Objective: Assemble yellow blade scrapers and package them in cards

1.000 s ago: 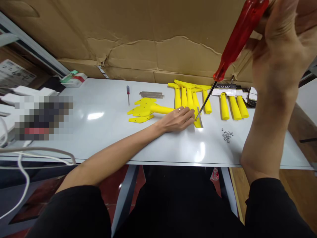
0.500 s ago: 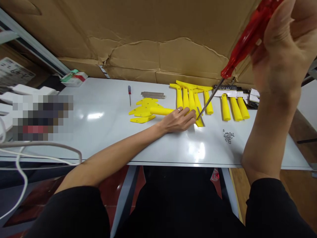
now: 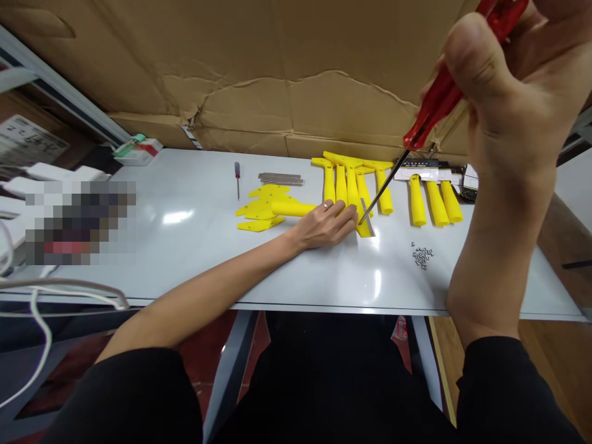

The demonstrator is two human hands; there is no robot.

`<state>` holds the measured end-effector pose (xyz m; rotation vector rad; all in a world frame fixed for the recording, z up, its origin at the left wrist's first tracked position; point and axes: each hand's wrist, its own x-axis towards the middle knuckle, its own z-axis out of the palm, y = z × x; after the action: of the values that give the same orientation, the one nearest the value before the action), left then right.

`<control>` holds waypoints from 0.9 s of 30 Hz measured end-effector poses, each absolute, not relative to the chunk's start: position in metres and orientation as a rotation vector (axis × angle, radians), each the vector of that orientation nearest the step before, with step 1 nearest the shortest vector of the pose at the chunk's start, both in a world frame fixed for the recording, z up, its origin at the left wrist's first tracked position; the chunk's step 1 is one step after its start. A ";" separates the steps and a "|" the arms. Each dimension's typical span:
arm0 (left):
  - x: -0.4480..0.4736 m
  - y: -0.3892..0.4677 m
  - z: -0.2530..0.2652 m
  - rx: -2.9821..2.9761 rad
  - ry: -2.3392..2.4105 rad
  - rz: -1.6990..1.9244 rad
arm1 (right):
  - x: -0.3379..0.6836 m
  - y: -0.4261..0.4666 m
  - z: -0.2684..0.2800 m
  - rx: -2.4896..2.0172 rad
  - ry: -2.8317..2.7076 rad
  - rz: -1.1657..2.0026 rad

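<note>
My left hand [image 3: 326, 224] presses down on a yellow scraper [image 3: 291, 209] lying on the table, its fingers wrapped over the head end. A metal blade [image 3: 371, 229] shows along the scraper's head, just beyond my fingertips. High at the right, my right hand [image 3: 518, 92] is closed around the red handle of a long screwdriver [image 3: 437, 105]. The shaft slants down to the left, and its tip meets the scraper head beside the blade. My fingers hide whatever lies under the tip. Small metal screws [image 3: 422, 258] lie in a loose pile to the right.
Flat yellow plates [image 3: 259, 211] lie left of my hand, with metal blades [image 3: 280, 179] and a small screwdriver [image 3: 237, 179] behind. Yellow T-shaped scrapers [image 3: 353, 176] and yellow handles with black-and-white packaging [image 3: 419, 170] line the back. Cardboard [image 3: 240, 111] stands behind the table.
The screwdriver handle has come slightly lower and left, and my right hand has turned around it, thumb now lying along the handle. My left hand still holds the scraper.
</note>
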<state>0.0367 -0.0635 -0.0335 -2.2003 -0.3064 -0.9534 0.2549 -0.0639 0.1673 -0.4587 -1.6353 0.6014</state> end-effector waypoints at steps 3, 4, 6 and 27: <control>0.035 -0.064 -0.033 -2.181 -0.332 -0.975 | 0.254 -0.068 0.168 -0.324 -1.730 0.648; 0.035 -0.064 -0.033 -2.170 -0.322 -0.967 | 0.255 -0.068 0.167 -0.323 -1.755 0.704; 0.035 -0.066 -0.033 -2.153 -0.260 -0.943 | 0.257 -0.068 0.165 -0.378 -1.794 0.745; 0.036 -0.070 -0.034 -2.165 -0.298 -0.934 | 0.256 -0.067 0.166 -0.511 -1.795 0.297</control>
<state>0.0361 -0.0697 -0.0340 -2.1646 -0.2979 -0.9344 0.2564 -0.0668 0.1664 -0.5112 -1.7953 0.2967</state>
